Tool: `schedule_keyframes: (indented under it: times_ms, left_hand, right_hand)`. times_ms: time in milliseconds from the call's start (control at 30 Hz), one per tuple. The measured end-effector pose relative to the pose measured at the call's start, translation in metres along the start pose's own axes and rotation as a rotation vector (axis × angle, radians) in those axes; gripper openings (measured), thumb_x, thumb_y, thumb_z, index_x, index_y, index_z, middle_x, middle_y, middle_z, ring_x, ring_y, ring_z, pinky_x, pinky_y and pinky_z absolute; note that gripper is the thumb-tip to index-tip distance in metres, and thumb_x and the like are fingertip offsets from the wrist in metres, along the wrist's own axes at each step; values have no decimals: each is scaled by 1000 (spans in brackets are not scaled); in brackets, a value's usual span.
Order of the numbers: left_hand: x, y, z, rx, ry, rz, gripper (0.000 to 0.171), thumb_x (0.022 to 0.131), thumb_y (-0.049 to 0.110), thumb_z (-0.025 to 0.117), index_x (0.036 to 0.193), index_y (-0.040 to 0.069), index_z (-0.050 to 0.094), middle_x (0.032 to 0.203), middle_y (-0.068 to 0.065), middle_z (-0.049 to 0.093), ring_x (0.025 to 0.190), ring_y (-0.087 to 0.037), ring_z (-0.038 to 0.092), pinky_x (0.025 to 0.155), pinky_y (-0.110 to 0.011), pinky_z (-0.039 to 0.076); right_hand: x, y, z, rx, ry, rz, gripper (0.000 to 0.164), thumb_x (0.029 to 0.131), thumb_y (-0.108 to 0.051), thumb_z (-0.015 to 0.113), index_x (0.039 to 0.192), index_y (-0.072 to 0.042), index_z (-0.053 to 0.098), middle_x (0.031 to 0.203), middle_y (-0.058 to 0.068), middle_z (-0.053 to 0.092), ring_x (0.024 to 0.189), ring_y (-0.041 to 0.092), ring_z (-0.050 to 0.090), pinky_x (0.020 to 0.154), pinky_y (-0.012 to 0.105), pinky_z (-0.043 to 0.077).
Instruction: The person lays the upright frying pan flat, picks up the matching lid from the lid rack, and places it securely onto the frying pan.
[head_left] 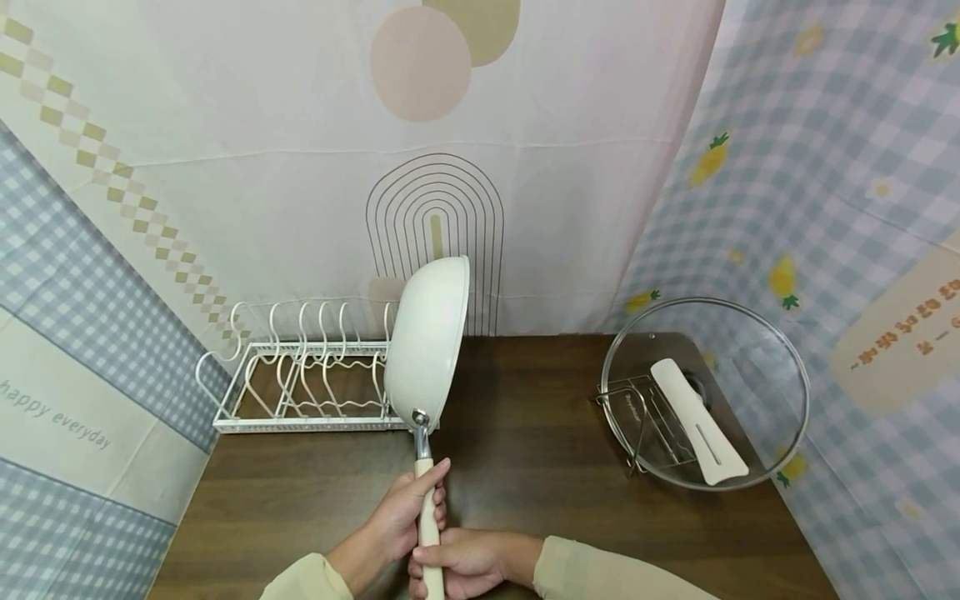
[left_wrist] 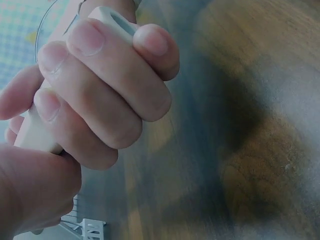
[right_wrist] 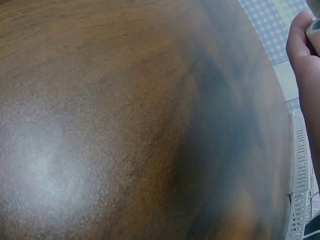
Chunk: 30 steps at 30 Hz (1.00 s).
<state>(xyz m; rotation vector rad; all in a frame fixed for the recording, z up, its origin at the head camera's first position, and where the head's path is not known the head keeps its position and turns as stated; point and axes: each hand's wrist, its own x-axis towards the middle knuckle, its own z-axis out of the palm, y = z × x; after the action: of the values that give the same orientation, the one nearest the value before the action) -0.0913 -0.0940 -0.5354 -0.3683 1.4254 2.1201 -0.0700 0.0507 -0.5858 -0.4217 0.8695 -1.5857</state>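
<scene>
A white deep frying pan (head_left: 427,333) stands on edge at the right end of a white wire rack (head_left: 315,423), its handle pointing toward me. My left hand (head_left: 397,517) grips the cream handle (head_left: 428,525) partway along, thumb laid along the top. Right behind it, my right hand (head_left: 476,562) holds the handle's lower end. In the left wrist view, the right hand's fingers (left_wrist: 105,85) curl round the handle by its hanging hole. The right wrist view catches only part of a hand (right_wrist: 300,45) and the handle's tip at its right edge.
A glass lid (head_left: 772,367) with a white handle leans in a small metal wire stand (head_left: 641,417) at the right. The rack's other slots stretch to the left. Printed cloths (head_left: 570,167) hang behind and beside the brown wooden table (head_left: 540,467).
</scene>
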Motion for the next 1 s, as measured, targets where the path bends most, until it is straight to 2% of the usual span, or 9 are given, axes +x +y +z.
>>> schedule_keyframes:
  times_ms: [133,400,500,733,867,1000]
  left_hand:
    - [0,-1,-1,29,-14,4,34,100,39,66,79,17,51,62,8,49,51,-8,47,53,-23,44]
    - [1,-1,-2,81,-9,37,37,102,38,64,77,15,51,62,6,49,51,-8,49,54,-25,48]
    - [1,-1,-2,88,-7,41,36,102,38,65,78,15,50,61,6,48,51,-8,48,54,-25,48]
    - [2,-2,0,105,-14,52,35,102,35,65,80,15,47,60,6,48,50,-9,48,53,-24,48]
    - [3,-3,2,109,6,62,35,100,36,68,80,15,48,60,5,50,51,-9,49,52,-24,47]
    - [3,-4,4,115,50,70,35,99,35,69,78,15,49,60,4,51,50,-8,50,52,-22,47]
  right_hand:
    - [0,0,0,-25,8,9,34,98,-53,58,90,-21,53,86,-10,57,85,4,54,82,19,45]
    - [2,1,1,-92,34,7,41,97,-58,60,85,-20,52,82,-11,60,81,2,55,78,18,48]
    - [2,1,1,-93,37,5,39,100,-55,57,86,-19,52,82,-12,60,80,2,55,78,18,48]
    - [-1,2,-2,-85,28,9,38,101,-53,55,84,-19,52,80,-12,60,77,1,55,74,17,48]
    - [-2,3,-4,-76,25,6,35,107,-47,49,84,-19,52,79,-13,61,76,2,55,73,17,49]
    - [-4,1,-5,-57,41,38,33,111,-39,41,87,-20,52,79,-13,61,76,1,57,74,18,50]
